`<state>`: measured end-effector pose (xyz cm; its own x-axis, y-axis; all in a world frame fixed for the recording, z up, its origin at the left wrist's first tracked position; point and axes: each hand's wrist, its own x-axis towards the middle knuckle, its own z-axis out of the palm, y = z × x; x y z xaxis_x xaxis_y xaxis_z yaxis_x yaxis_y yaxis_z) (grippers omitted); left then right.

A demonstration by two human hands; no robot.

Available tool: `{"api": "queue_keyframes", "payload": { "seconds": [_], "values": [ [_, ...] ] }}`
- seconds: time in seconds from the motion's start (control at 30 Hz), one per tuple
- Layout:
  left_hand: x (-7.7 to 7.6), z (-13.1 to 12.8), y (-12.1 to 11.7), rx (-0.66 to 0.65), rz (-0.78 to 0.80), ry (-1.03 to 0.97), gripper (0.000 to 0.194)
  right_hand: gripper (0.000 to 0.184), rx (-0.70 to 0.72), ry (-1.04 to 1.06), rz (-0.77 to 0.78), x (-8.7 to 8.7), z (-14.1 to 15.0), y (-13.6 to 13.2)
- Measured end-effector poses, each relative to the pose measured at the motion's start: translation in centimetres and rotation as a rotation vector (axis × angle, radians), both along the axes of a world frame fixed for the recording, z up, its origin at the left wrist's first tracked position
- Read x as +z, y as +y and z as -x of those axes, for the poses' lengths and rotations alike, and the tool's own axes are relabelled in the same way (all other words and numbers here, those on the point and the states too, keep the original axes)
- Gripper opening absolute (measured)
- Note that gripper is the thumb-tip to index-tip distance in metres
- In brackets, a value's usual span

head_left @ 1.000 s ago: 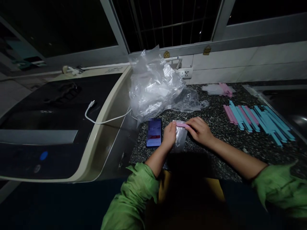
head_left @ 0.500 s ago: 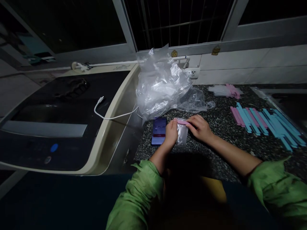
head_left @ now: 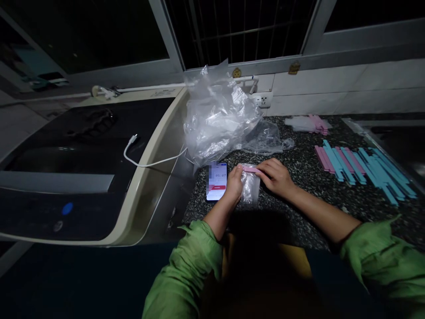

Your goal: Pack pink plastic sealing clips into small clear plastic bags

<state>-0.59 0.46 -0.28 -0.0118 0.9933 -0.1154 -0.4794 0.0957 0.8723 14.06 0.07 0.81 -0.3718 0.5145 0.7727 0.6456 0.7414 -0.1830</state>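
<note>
Both hands meet at the top edge of a small clear plastic bag (head_left: pixel 250 190) over the speckled counter. A pink bag sealing clip (head_left: pixel 250 169) lies across that edge. My left hand (head_left: pixel 234 182) pinches the clip's left end together with the bag. From the other side, my right hand (head_left: pixel 275 176) has its thumb and fingers closed on the clip's right end. Just left of my left hand a phone (head_left: pixel 215 188) lies face up with a lit screen.
Several pink and blue clips (head_left: pixel 365 170) are spread on the counter at right. Behind them lie more pink clips (head_left: pixel 318 124) on clear bags. A crumpled heap of plastic bags (head_left: pixel 219 117) stands against a washing machine (head_left: pixel 156 164), with a white cable (head_left: pixel 152 165) over its edge.
The phone screen has gone from dim to bright. Both hands keep their grip on the pink clip and bag with only slight movement. The whole view has shifted slightly.
</note>
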Motion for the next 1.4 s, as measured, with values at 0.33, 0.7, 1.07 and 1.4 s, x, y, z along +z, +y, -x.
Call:
{"api": "queue_keyframes", "payload": {
  "seconds": [0.33,0.7,1.07,1.4],
  "values": [
    [0.36,-0.31,-0.25,-0.001,0.059,-0.09,0.024,0.012,0.005,-0.012,-0.012,0.1,-0.12,-0.02],
    [0.24,-0.41,-0.21,0.003,0.098,-0.12,0.025,0.013,-0.013,-0.032,-0.021,-0.09,-0.15,0.08],
    [-0.05,-0.48,-0.02,0.008,0.121,-0.148,0.025,0.012,-0.006,-0.033,-0.025,0.04,-0.07,0.04],
    [-0.26,-0.47,0.12,0.01,0.128,-0.133,0.026,0.013,-0.006,-0.027,-0.023,0.1,-0.08,0.1]
  ]
}}
